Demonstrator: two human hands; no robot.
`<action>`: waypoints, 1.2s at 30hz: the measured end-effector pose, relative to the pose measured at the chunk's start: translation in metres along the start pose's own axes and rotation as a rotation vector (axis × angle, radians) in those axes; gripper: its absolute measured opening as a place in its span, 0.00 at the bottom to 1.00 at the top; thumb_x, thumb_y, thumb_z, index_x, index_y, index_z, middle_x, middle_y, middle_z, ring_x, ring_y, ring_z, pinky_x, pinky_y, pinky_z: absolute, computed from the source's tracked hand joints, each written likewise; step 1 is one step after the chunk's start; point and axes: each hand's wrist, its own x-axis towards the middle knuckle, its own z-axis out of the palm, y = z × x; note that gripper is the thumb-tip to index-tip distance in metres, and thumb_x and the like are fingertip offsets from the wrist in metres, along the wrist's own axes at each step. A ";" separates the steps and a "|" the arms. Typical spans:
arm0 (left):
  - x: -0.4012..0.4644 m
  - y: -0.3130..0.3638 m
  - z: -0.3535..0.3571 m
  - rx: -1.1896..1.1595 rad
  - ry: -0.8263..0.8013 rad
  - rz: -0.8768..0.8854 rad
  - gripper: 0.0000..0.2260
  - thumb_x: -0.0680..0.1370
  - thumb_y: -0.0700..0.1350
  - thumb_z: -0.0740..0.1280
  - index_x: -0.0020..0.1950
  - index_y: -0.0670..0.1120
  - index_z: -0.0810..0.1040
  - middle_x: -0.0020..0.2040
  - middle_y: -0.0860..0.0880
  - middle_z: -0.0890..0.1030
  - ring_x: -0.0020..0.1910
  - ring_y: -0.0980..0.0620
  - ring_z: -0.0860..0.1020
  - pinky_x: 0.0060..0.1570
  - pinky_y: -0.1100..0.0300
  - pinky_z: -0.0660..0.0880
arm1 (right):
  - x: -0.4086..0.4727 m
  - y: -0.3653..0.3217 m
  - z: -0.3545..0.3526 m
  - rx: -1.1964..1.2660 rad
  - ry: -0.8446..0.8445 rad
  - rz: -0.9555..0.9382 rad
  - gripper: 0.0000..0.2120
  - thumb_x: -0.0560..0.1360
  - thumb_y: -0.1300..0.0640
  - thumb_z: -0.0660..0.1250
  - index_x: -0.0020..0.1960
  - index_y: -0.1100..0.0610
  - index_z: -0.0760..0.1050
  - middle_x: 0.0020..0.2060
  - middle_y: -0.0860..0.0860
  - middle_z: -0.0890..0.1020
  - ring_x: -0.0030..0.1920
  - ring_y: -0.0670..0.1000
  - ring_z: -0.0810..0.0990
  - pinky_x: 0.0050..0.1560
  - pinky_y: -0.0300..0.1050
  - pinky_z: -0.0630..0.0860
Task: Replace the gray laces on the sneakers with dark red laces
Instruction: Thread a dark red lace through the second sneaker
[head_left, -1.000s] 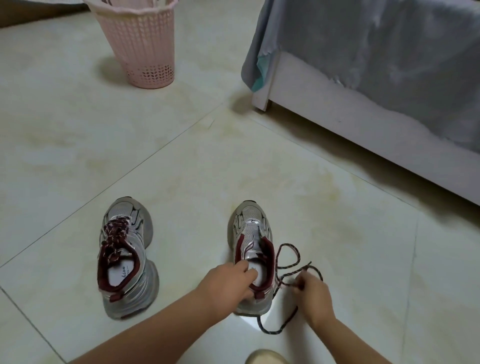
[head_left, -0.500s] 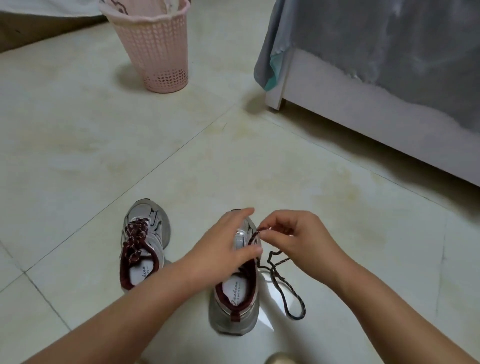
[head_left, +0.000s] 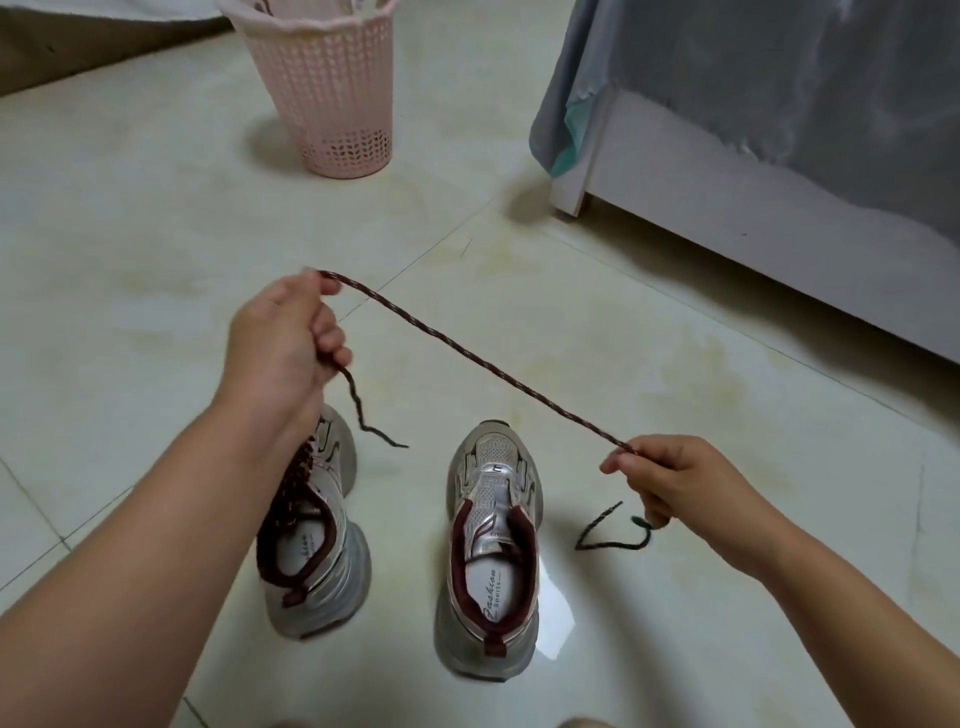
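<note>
Above the two sneakers, a dark red lace (head_left: 478, 358) runs taut on a slant between both hands, from about ten o'clock of the frame's middle down to about four o'clock. The left hand (head_left: 283, 348) is raised, its fingers curled round the lace, with the upper end pinched at the fingertips (head_left: 324, 283); a short loose tail drops from under the fist and kinks toward the floor. The right hand (head_left: 670, 478) sits lower and pinches the lace between thumb and forefinger, the other fingers curled; a second loose tail hangs from below it and bends in a V just over the floor (head_left: 156, 249). At six o'clock stands the unlaced sneaker (head_left: 491, 551), gray and silver with a dark red collar, toe pointing to twelve o'clock, its eyelets bare and its tongue lying open. Just beside it at about eight o'clock stands the laced sneaker (head_left: 319, 545), partly hidden by the left forearm, with a dark red lace threaded up its front. Both rest on pale glossy tiles. A pink perforated basket (head_left: 322, 98) stands at eleven o'clock, well apart from the shoes. At two o'clock, a white bed frame (head_left: 727, 228) carries a gray sheet (head_left: 779, 78) hanging over its corner.
</note>
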 end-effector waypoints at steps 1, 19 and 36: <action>0.005 0.003 -0.004 -0.036 0.051 0.001 0.12 0.81 0.46 0.56 0.38 0.47 0.71 0.20 0.56 0.62 0.20 0.59 0.61 0.22 0.68 0.62 | 0.000 0.006 -0.004 0.035 -0.002 0.022 0.14 0.78 0.62 0.61 0.37 0.56 0.80 0.29 0.53 0.67 0.23 0.46 0.64 0.32 0.43 0.68; -0.041 -0.046 0.029 0.781 -0.562 -0.001 0.12 0.77 0.39 0.64 0.33 0.45 0.78 0.22 0.56 0.74 0.22 0.64 0.69 0.26 0.73 0.64 | 0.023 -0.068 0.052 -0.152 0.047 -0.308 0.09 0.72 0.59 0.69 0.34 0.51 0.77 0.29 0.54 0.77 0.32 0.54 0.74 0.36 0.45 0.72; 0.028 -0.017 0.003 0.548 0.102 0.151 0.15 0.79 0.48 0.59 0.33 0.49 0.75 0.31 0.51 0.73 0.23 0.62 0.69 0.33 0.62 0.64 | 0.038 0.022 0.032 -0.580 -0.138 0.010 0.08 0.76 0.52 0.64 0.47 0.53 0.81 0.42 0.50 0.77 0.43 0.50 0.74 0.44 0.42 0.69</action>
